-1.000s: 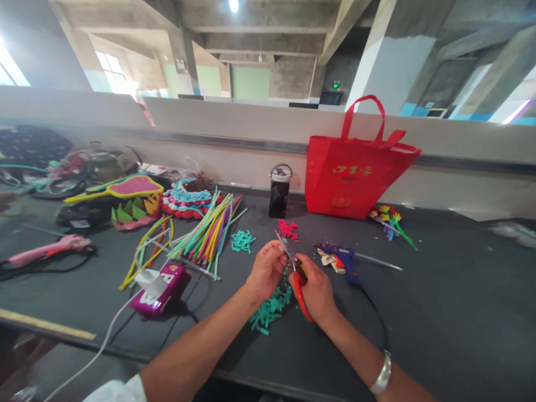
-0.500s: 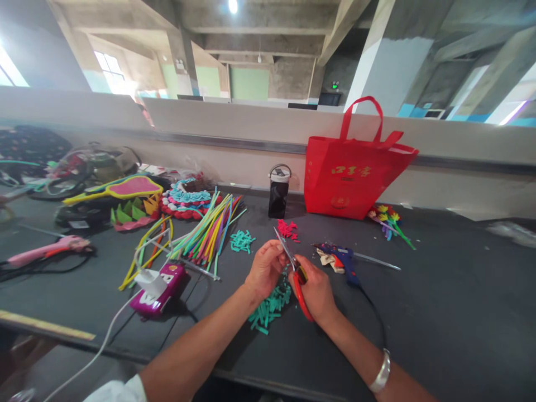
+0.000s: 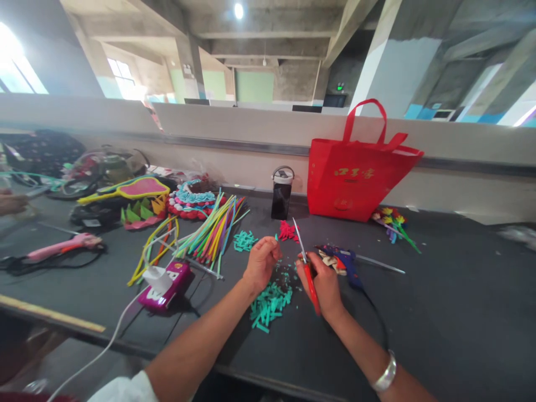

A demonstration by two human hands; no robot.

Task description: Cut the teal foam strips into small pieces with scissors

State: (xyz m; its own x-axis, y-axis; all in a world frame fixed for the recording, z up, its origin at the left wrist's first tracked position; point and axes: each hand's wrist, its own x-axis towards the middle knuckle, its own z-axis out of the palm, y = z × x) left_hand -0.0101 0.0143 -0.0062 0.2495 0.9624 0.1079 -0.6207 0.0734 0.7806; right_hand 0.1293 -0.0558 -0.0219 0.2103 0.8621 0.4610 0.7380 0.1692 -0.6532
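My left hand (image 3: 260,265) is closed in a pinch, with the tip of a small teal piece (image 3: 276,237) showing above its fingers. Red-handled scissors (image 3: 310,282) are gripped in my right hand (image 3: 325,285), their blades together and pointing up and away. A gap separates the blades from my left hand. Below and between the hands lies a pile of cut teal strips (image 3: 270,306), with tiny scraps scattered around it. Just beyond my hands are a smaller teal heap (image 3: 245,241) and a red heap of small pieces (image 3: 288,230).
A blue glue gun (image 3: 347,261) lies right of my right hand, its cord trailing forward. Left are coloured strips (image 3: 220,229), a purple power strip (image 3: 165,287) and a pink tool (image 3: 67,247). Behind stand a bottle (image 3: 281,200) and red bag (image 3: 360,178). Another person's hand (image 3: 12,202) shows far left.
My right hand has drawn the scissors away to the right from my left hand, and the blades have turned more upright. Another person's hand is now clearer at the left edge.
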